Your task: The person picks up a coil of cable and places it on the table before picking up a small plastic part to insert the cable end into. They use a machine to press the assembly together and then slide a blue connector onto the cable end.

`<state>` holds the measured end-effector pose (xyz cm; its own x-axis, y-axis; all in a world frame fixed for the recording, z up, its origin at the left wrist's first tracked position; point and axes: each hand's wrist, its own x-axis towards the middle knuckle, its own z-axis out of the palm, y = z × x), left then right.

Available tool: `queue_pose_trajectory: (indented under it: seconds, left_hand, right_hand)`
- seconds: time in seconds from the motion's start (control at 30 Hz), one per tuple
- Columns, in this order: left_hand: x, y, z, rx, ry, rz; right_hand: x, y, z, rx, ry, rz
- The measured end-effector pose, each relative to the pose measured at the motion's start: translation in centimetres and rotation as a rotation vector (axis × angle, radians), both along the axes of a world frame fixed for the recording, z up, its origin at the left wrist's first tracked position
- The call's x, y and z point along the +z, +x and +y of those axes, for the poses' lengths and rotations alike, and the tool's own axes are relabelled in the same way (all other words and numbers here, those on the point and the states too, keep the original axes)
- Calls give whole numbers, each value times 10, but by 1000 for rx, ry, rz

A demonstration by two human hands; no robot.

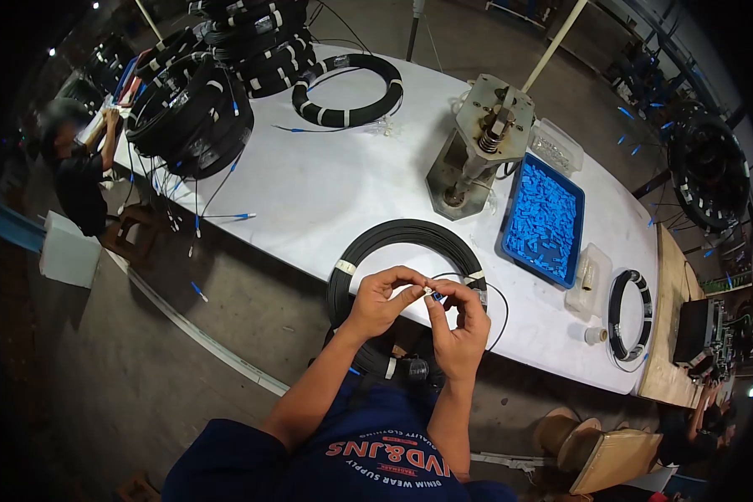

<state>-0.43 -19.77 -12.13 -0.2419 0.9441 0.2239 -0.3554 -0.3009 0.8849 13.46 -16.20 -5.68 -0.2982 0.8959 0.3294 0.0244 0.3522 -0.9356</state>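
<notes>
Over the near edge of the white table, my left hand [385, 303] and my right hand [460, 326] meet with pinched fingertips. Between them is a small connector [433, 293], white and blue, at the end of a thin black cable; the fingers partly cover it. Both hands touch this piece. Just behind and beneath them lies a large black cable coil [410, 230] bound with white tape, reaching over the table edge. A blue tray [544, 219] filled with small blue parts is to the right, beyond my right hand.
A metal press [481, 146] stands behind the coil. Stacked coils [192, 117] fill the back left, with cable ends hanging off the edge. Another coil [347, 90] lies at the back, a smaller one [630, 315] at right. A person [79, 167] sits far left.
</notes>
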Motion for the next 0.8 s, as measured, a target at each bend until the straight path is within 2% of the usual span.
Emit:
queue_pose_trajectory:
  seconds: [0.1, 0.27, 0.33, 0.43, 0.8]
  left_hand:
    - [5, 1, -3, 36, -58, 48]
    - [20, 0, -2, 40, -12, 171]
    - [25, -1, -1, 68, 67, 331]
    - [22, 1, -1, 71, 51, 286]
    - [6, 4, 2, 30, 86, 182]
  right_hand:
    - [6, -4, -6, -57, 77, -75]
    - [4, 0, -10, -62, 105, -97]
    - [4, 1, -12, -77, 106, -63]
    - [6, -1, -12, -128, 68, -19]
    - [-14, 5, -6, -89, 36, 90]
